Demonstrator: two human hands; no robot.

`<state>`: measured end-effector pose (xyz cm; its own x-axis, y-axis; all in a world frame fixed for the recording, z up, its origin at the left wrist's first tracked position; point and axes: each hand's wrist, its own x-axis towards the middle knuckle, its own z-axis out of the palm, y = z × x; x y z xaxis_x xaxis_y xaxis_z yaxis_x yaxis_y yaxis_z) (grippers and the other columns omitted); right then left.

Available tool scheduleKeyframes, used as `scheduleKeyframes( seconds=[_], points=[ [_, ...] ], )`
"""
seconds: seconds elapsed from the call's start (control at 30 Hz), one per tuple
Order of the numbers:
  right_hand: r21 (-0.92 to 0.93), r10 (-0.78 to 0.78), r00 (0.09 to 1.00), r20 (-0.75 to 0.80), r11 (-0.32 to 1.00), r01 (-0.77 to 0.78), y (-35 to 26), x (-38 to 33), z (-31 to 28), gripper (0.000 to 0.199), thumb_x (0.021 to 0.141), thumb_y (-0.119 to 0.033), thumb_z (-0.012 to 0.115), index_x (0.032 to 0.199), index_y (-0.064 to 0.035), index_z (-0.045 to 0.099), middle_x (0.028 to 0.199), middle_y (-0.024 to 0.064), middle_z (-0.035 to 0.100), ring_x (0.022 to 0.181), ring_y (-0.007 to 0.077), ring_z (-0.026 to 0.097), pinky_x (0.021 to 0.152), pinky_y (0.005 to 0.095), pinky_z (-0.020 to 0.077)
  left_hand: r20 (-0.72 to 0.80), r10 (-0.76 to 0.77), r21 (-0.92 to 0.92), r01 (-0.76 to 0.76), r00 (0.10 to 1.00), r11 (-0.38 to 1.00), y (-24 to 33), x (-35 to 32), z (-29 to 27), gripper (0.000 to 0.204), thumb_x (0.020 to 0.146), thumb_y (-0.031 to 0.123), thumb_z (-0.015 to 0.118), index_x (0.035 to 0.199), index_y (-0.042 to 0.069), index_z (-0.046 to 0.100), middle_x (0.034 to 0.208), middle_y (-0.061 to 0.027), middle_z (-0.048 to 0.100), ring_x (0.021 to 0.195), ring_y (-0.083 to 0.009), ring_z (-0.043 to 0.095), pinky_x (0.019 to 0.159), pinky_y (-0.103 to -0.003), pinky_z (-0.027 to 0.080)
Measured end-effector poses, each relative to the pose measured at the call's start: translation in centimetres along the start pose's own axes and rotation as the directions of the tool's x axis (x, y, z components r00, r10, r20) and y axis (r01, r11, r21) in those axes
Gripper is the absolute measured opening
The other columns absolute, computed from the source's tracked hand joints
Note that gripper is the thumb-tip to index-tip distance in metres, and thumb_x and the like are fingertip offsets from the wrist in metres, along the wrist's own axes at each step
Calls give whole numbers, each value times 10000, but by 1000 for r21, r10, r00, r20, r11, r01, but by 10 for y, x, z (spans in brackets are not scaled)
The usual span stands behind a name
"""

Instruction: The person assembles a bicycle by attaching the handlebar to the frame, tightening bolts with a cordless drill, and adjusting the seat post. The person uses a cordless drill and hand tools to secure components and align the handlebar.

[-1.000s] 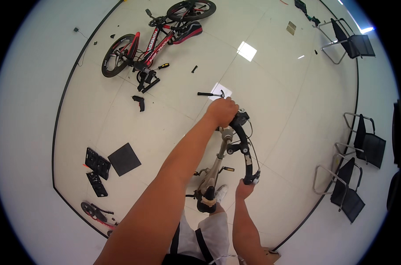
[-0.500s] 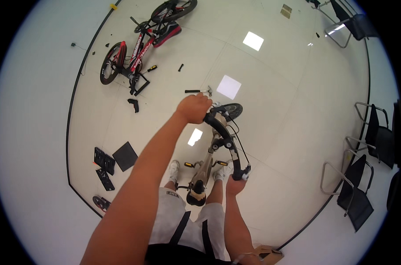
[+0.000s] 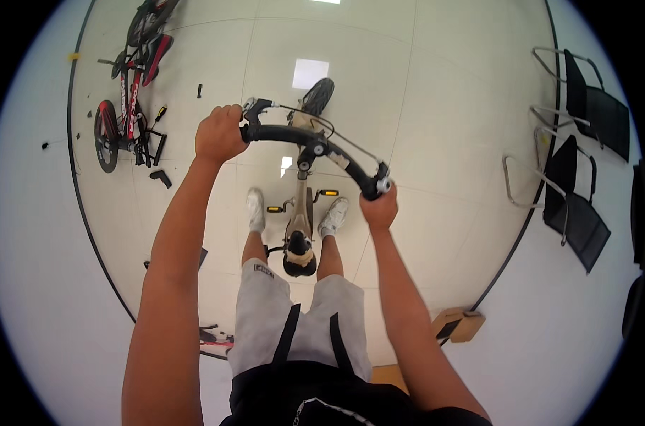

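Pale bike point(image 3: 300, 202) is standing on the floor point(image 3: 450, 234) below its black handlebar point(image 3: 273, 133). Left hand point(image 3: 220, 136) is gripping the handlebar's left end, fingers point(image 3: 229, 113) curling round it. Right hand point(image 3: 381, 210) is gripping the right end; most of those fingers are hiding behind the bar. Wide two-end hold is probably for balance and steering: handlebar is angling right, front wheel point(image 3: 318, 96) pointing that way beyond it. White shoes point(image 3: 256, 210) are straddling the bike on the near side of the handlebar, likely bracing. Red-and-black bike point(image 3: 133, 106) is lying left of the handlebar, far end running out of view. Rear wheel is hiding under the saddle point(image 3: 299, 264). Left forearm point(image 3: 177, 241), near side of handlebar, is covering something dark; can't identify it.
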<state>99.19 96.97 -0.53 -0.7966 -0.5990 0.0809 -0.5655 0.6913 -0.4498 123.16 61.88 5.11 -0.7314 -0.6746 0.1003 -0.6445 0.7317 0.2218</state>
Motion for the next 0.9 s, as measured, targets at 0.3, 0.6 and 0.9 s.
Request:
scheduleKeyframes(
  seconds=[0.3, 0.6, 0.9],
  points=[
    [-47, -11, 997, 73, 999, 14, -28, 76, -22, 432, 744, -225, 792, 1114, -113, 602, 938, 114, 674, 751, 363, 695, 644, 467, 572, -44, 1, 15, 0, 999, 1000, -10, 49, 3, 273, 774, 295, 767, 856, 115, 579, 781, -25, 632, 739, -258, 641, 594, -397, 532],
    [-81, -40, 982, 183, 995, 55, -30, 121, -23, 476, 740, -214, 789, 1150, -109, 570, 982, 126, 688, 814, 388, 699, 699, 486, 580, -59, -48, -17, 47, 997, 999, -10, 71, 7, 292, 768, 303, 767, 797, 111, 549, 698, -57, 586, 657, -273, 613, 543, -410, 517],
    [-35, 1, 973, 231, 999, 7, -5, 158, -34, 493, 723, -233, 802, 1149, -131, 575, 1098, 100, 673, 845, 378, 700, 714, 473, 586, 54, -140, 27, 139, 989, 990, 23, 101, 2, 291, 792, 348, 766, 867, 116, 607, 766, -67, 664, 734, -302, 667, 603, -448, 539]
  ],
)
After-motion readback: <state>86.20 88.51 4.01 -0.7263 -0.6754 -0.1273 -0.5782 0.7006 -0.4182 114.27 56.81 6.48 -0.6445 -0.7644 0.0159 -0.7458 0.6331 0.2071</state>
